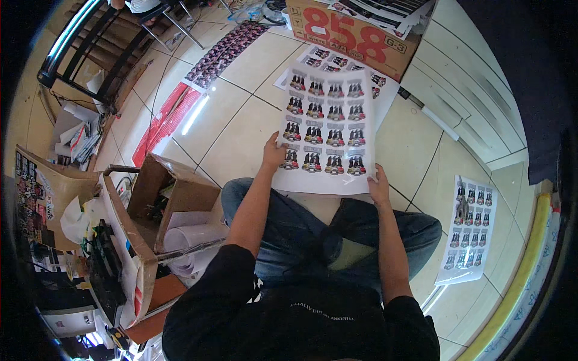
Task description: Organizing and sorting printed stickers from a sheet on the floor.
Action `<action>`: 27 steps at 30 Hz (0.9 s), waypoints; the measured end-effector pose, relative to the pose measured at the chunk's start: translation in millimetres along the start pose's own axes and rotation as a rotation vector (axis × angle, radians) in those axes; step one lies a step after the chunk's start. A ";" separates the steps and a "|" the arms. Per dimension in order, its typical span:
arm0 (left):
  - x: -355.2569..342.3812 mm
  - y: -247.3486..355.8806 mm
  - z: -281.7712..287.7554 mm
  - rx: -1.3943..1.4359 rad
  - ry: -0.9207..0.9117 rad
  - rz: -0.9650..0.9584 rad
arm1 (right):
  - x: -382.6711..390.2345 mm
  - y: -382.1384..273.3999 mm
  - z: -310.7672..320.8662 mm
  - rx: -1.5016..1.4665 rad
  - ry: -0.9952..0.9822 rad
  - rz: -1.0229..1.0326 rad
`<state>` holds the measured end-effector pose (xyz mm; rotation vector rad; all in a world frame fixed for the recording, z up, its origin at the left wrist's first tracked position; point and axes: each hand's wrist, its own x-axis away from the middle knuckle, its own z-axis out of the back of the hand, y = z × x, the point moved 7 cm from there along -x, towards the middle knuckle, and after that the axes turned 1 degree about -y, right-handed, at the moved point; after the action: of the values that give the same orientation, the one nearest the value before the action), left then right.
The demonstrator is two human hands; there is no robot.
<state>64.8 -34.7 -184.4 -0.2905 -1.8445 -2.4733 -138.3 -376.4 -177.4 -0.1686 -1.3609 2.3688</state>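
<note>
A glossy white sheet printed with rows of repeated colour designs (325, 135) is held up in front of me, above my crossed legs. My left hand (274, 150) grips its left edge, and my right hand (379, 185) pinches the lower right corner. Behind its top edge, another printed sheet (379, 96) lies on the floor, partly covered. A third sheet of the same kind (466, 237) rests on the tiles to my right, with scissors (462, 204) on it.
Ahead stands a cardboard box (355, 37) with papers on top, beside white drawers (469, 78). To my left are an open carton (180, 198), rolled white sheets (189, 246) and a cluttered low table (129, 259). A long printed strip (226, 54) lies farther off. Yellow rolled material (518, 289) lines the right.
</note>
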 end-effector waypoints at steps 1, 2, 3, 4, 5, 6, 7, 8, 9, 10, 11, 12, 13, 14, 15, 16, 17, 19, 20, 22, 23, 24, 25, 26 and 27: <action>0.6 0.1 -1.6 0.157 -0.036 -0.018 | -1.9 10.1 0.3 -0.215 -0.013 -0.137; 1.2 -2.3 -3.2 0.145 -0.073 0.027 | -2.4 22.2 -2.0 -0.432 -0.013 -0.328; 3.1 -1.2 0.6 0.059 -0.038 0.024 | -4.6 19.6 -1.5 -0.424 -0.040 -0.297; 3.1 -0.2 -0.2 -0.022 -0.036 0.047 | -14.2 12.2 3.1 -0.328 -0.043 -0.191; 0.6 7.6 3.1 -0.014 0.006 -0.005 | -28.1 3.5 6.7 -0.257 -0.041 -0.080; 1.0 9.5 2.2 0.122 -0.017 0.012 | -37.3 2.9 7.4 -0.229 -0.052 -0.070; 3.2 9.1 2.0 0.246 -0.041 0.061 | -43.8 1.4 6.0 -0.271 -0.077 -0.040; 4.9 13.3 4.8 0.250 -0.033 0.048 | -47.4 0.0 5.8 -0.303 -0.068 0.002; 4.7 16.9 5.5 0.317 -0.052 0.052 | -49.1 2.8 -0.3 -0.316 -0.104 -0.020; 3.0 23.3 6.1 0.397 -0.069 0.019 | -50.4 7.0 -2.1 -0.309 -0.072 -0.050; 2.7 31.6 4.1 0.461 -0.125 -0.048 | -50.1 14.3 -2.4 -0.259 -0.031 -0.120; 1.8 29.4 4.8 0.442 -0.109 0.017 | -48.1 13.5 -4.8 -0.295 -0.037 -0.081; 0.8 35.0 4.7 0.451 -0.130 -0.027 | -45.0 17.1 -6.6 -0.362 -0.029 -0.117; 0.7 41.0 3.2 0.460 -0.168 -0.079 | -40.5 23.5 -7.4 -0.405 -0.006 -0.201; 0.2 41.2 4.6 0.458 -0.150 -0.062 | -37.5 20.2 -7.9 -0.427 -0.025 -0.161; 0.6 42.7 3.6 0.463 -0.163 -0.063 | -34.3 18.2 -7.4 -0.490 -0.044 -0.145; 0.1 45.1 2.6 0.469 -0.178 -0.072 | -32.9 14.7 -5.6 -0.546 -0.044 -0.114; 1.6 48.0 1.7 0.488 -0.192 -0.077 | -29.4 9.0 -2.8 -0.534 -0.047 -0.070; 3.2 50.9 1.2 0.515 -0.213 -0.097 | -28.0 4.3 -0.2 -0.503 -0.033 -0.012; 5.5 53.1 1.6 0.538 -0.225 -0.087 | -25.9 2.4 -0.4 -0.516 -0.036 0.005; 6.7 56.2 0.8 0.565 -0.257 -0.099 | -25.0 1.6 0.0 -0.508 -0.022 0.023; 7.1 57.8 2.5 0.565 -0.248 -0.102 | -24.3 1.1 -1.5 -0.524 -0.031 0.037; 7.9 57.2 2.8 0.542 -0.245 -0.082 | -23.2 3.9 -2.9 -0.533 -0.030 0.008; 7.2 56.9 2.9 0.517 -0.240 -0.061 | -23.2 8.0 -2.9 -0.524 -0.008 -0.033; 7.4 57.7 3.8 0.445 -0.227 -0.075 | -22.7 6.7 -3.9 -0.543 -0.021 -0.004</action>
<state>66.4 -47.3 -127.4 -0.5004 -2.4682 -2.0572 -118.3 -385.4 -187.2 -0.2896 -1.9814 1.9457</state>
